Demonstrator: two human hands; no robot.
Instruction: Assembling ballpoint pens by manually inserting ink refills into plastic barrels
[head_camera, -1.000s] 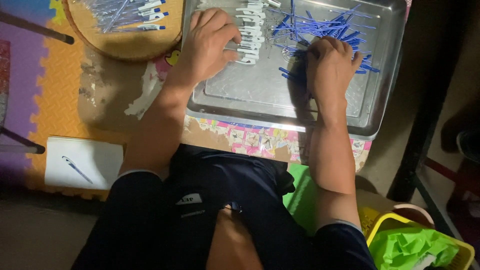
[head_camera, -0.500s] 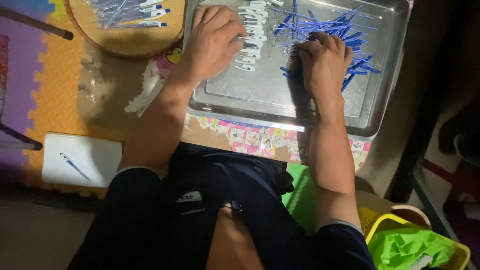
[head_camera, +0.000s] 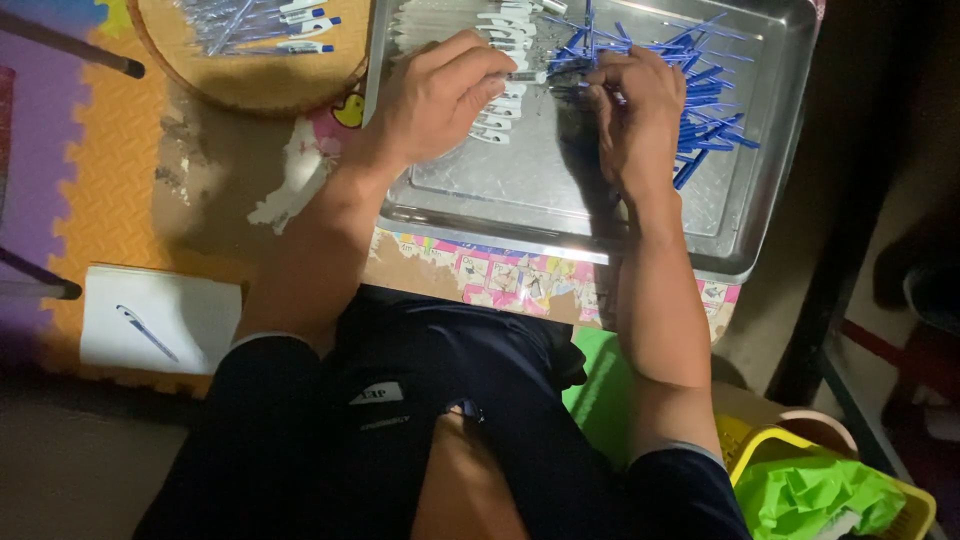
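Foam floor mat (head_camera: 95, 170), orange and purple, worn patch beside the tray; far edge cut off by the frame.

Steel tray (head_camera: 770, 130), one, rectangular, shiny, resting on the mat; top rim cut off.

Round woven basket (head_camera: 250, 85), one, upper part out of frame, holding several assembled pens with blue caps; count unclear.

White notepad (head_camera: 190, 320), one, with one blue pen (head_camera: 147, 333) lying on it.

Yellow bin (head_camera: 905, 510), one, lower right, partly cut off, with green plastic inside.

Left hand (head_camera: 440, 95), over the tray's left half, fingers closed on one thin clear pen barrel (head_camera: 520, 76).

Right hand (head_camera: 635, 110), fingers curled into the blue pile; whether it grips anything cannot be told, as the fingertips are hidden.

Blue pen parts (head_camera: 705, 110), a loose heap in the tray's right half, too tangled to count.

White pen parts (head_camera: 505, 35), a row in the tray's upper left, partly hidden by the left hand.
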